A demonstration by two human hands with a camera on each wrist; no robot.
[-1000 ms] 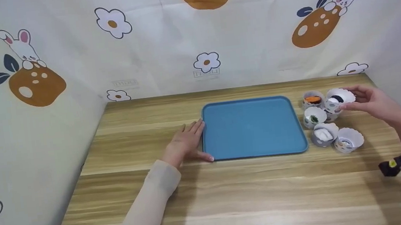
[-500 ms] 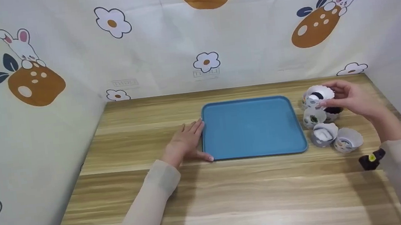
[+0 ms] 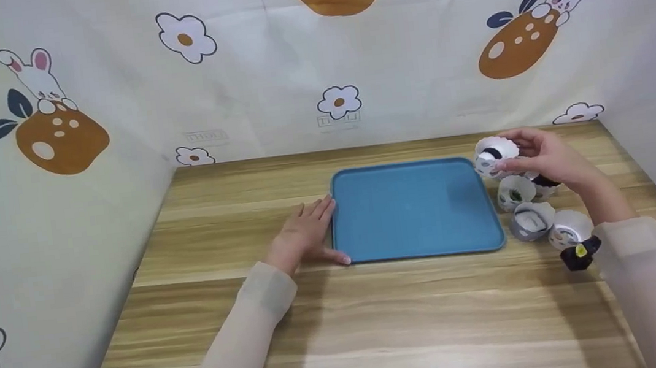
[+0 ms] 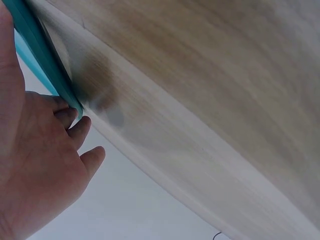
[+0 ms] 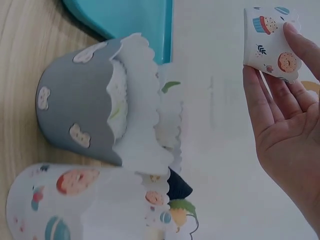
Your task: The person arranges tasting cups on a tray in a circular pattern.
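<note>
My right hand [image 3: 554, 159] pinches a white patterned paper baking cup [image 3: 485, 167] between thumb and fingers, above the blue tray's [image 3: 405, 212] far right corner. A white and black piece lies inside this cup. The right wrist view shows the hand [image 5: 292, 132] raised, with the cup [image 5: 267, 45] above the table. My left hand [image 3: 304, 231] lies at the tray's left edge, fingers extended along the side and thumb at the near corner. From the left wrist, that hand's [image 4: 40, 150] fingertips touch the tray's rim [image 4: 45, 60]. The tray bears nothing.
Right of the tray stand a cup with a green bit [image 3: 510, 199], one with a dark piece [image 3: 546, 189], a grey cup [image 5: 70, 100] with a white piece, and another white cup [image 5: 65, 200]. A printed cloth [image 3: 260, 80] hangs behind the wooden table [image 3: 418, 322].
The right hand has carried its baking cup leftward, from over the dark-filled cup, past the cup with an orange piece, to the tray's corner. The left hand has stayed put.
</note>
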